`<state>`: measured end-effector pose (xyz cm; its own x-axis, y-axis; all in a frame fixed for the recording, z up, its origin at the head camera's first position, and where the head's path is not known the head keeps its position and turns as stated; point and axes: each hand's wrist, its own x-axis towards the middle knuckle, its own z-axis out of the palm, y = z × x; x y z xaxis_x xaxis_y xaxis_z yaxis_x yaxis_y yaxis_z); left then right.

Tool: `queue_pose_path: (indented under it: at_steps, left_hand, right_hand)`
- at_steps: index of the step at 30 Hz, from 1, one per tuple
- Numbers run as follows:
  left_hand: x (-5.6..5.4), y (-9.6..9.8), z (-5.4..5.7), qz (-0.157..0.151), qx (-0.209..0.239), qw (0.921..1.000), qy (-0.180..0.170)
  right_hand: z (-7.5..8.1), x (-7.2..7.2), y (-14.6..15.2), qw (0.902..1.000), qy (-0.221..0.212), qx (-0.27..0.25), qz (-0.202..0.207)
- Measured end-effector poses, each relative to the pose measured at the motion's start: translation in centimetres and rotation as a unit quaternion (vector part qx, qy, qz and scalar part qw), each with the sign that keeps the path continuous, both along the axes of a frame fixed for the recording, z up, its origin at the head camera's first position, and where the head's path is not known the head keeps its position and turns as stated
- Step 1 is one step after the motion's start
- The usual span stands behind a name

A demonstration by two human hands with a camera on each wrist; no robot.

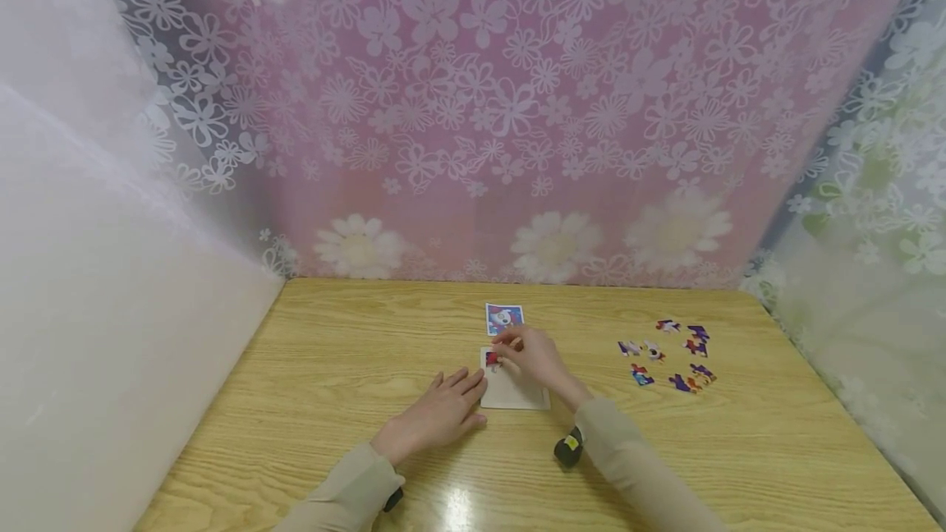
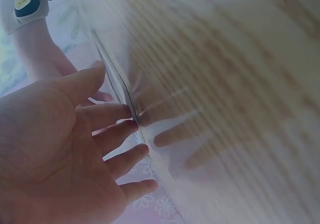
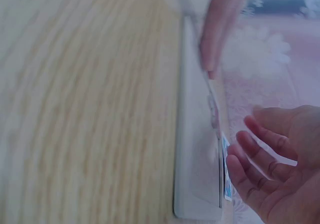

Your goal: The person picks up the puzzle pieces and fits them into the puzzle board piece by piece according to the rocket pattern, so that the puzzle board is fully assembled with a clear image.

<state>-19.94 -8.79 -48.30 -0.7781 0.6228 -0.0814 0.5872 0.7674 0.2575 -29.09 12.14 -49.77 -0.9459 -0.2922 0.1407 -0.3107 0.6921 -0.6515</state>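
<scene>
A pale square puzzle tray (image 1: 513,392) lies in front of me, with a red and purple jigsaw piece (image 1: 491,359) at its upper left corner. My left hand (image 1: 443,410) rests palm down beside the tray, its extended fingertips right at the left edge. In the left wrist view, the left hand's fingers (image 2: 120,161) are spread along that edge. Over the upper part of the tray is my right hand (image 1: 534,357), thumb and forefinger close to the piece. The right wrist view shows the right hand (image 3: 277,159) loosely curled, with nothing visible between its fingers.
Just behind the tray lies a picture card (image 1: 504,318) showing a white cartoon animal. Several loose jigsaw pieces (image 1: 680,383) are scattered over the right side of the wooden table (image 1: 355,335). Flower-patterned curtains (image 1: 473,146) stand behind it and at the sides.
</scene>
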Motion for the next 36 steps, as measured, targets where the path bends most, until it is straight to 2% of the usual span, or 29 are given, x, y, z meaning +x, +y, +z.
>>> queue_pose_path:
  at_steps: [4, 8, 13, 25, 30, 36]
  left_hand:
    - [0.0, 0.1, -0.1, 0.001, -0.001, 1.0000, -0.002]
    - [-0.1, 0.1, -0.4, 0.003, -0.002, 1.0000, 0.002]
    - [-0.2, 0.1, -0.7, 0.005, -0.003, 1.0000, 0.004]
    - [-0.2, 0.3, -1.3, 0.003, -0.005, 1.0000, 0.000]
    - [-0.5, 0.3, -1.7, 0.004, -0.011, 0.9999, 0.009]
    - [-0.5, 0.3, -1.6, -0.004, -0.007, 0.9999, 0.013]
  right_hand:
    - [0.0, 0.0, 1.2, 0.9973, -0.011, -0.072, -0.007]
    - [0.0, 0.0, 2.2, 0.9901, -0.022, -0.139, -0.005]
    - [0.3, 0.3, 3.2, 0.9825, -0.029, -0.184, -0.010]
    - [0.3, 0.6, 6.4, 0.9771, -0.021, -0.207, -0.044]
    - [0.5, 0.4, 8.6, 0.9774, -0.012, -0.199, -0.069]
    - [1.1, 0.1, 11.7, 0.9822, 0.024, -0.171, -0.074]
